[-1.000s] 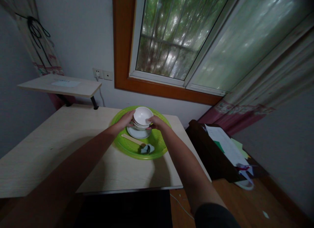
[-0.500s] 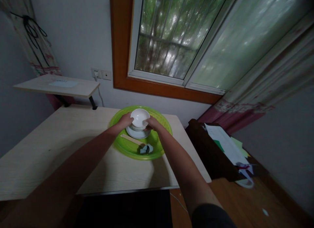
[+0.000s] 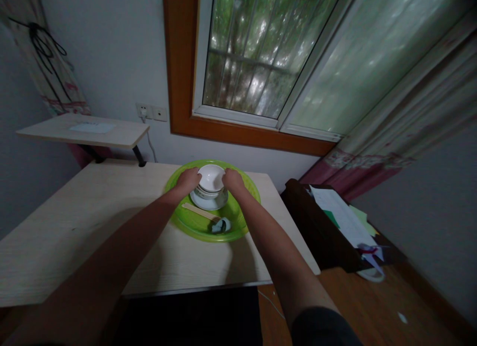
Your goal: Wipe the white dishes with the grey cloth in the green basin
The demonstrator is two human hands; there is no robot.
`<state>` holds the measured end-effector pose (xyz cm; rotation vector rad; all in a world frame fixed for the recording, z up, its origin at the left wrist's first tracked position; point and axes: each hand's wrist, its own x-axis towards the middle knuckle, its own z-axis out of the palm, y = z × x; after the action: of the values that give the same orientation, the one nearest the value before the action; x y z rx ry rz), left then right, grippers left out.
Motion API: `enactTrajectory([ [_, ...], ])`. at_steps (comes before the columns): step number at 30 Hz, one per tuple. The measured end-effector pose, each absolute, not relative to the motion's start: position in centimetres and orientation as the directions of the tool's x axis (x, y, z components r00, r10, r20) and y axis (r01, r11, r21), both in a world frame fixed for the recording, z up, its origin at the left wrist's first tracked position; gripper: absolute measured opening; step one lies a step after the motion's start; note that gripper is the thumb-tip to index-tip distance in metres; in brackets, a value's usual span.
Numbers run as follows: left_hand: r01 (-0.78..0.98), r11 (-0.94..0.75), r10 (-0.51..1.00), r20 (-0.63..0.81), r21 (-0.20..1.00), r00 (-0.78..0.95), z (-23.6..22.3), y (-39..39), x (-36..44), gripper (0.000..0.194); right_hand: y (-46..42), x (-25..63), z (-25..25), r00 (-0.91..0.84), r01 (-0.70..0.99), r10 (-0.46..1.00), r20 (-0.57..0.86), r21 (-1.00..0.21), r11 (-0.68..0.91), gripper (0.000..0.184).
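Observation:
A white bowl [image 3: 211, 178] sits at the top of a small stack of bowls [image 3: 209, 195]. The stack stands on a white plate [image 3: 203, 203] inside a round green tray [image 3: 183, 227]. At the bowl's left rim, my left hand [image 3: 188, 180] is closed with its fingers curled. My right hand [image 3: 234, 181] is closed in the same way at the right rim. In front of the plate lie pale wooden chopsticks [image 3: 201, 213], their right end beside a small white piece with dark markings [image 3: 221, 225], perhaps a spoon.
The tray rests on a light wooden table [image 3: 112, 221] against the wall below a window. A raised shelf [image 3: 85, 132] with a paper on it stands at the back left. Right of the table, a dark brown piece of furniture [image 3: 309, 226] bears papers.
My fingers have shifted on the bowl: the thumbs have drawn back from inside it to its rim, and the fists are tighter. More of the lower bowls shows. The view has moved slightly.

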<state>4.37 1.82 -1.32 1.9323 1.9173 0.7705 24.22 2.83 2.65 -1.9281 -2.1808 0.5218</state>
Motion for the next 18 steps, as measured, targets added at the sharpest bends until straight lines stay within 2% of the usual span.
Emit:
enactTrajectory([
  [4,0.831,-0.044,0.986,0.158,0.554,-0.053,-1.3,2.1,4.0,0.035,2.9,24.2,2.9,-0.097,0.932,0.995,-0.002,-0.351,0.09,0.04],
  [11,0.777,-0.019,0.992,0.106,0.63,-0.062,-0.8,2.5,3.9,0.024,3.5,24.8,1.8,-0.09,0.917,0.996,-0.017,-0.392,0.076,0.035],
  [13,0.694,0.008,0.994,0.067,0.72,-0.081,-0.7,2.3,4.1,0.021,3.5,24.9,1.3,-0.085,0.906,0.996,-0.023,-0.419,0.068,0.036],
  [16,0.43,0.134,0.99,-0.101,0.893,-0.1,-0.7,1.5,4.7,0.028,3.3,25.2,0.7,-0.09,0.881,0.995,-0.048,-0.47,0.058,0.035],
  [18,0.389,0.163,0.987,-0.15,0.907,-0.065,-0.8,0.9,5.2,0.038,3.1,25.6,0.4,-0.102,0.856,0.991,-0.081,-0.516,0.046,0.038],
])
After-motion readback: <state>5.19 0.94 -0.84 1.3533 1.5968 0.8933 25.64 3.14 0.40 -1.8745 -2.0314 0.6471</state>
